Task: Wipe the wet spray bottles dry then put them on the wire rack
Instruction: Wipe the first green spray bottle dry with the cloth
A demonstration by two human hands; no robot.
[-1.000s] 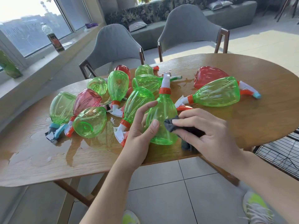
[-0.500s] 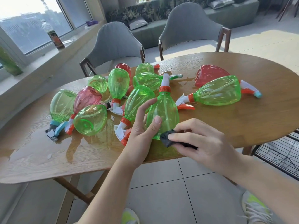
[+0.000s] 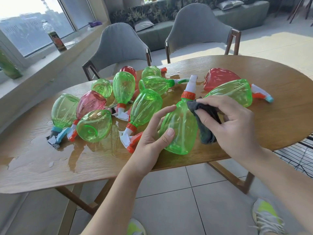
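Cloth (image 3: 204,122) moved up to bottle (image 3: 179,126) shoulder; right hand (image 3: 232,122) pinches it, left hand (image 3: 152,138) grips bottle (table's (image 3: 279,122) near edge).

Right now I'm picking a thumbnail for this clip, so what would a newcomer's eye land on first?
First, the two hands near the table's front edge: the left hand grips a green spray bottle while the right hand presses a dark cloth against it. Next, the heap of green and red bottles lying behind, with a puddle on the wooden table.
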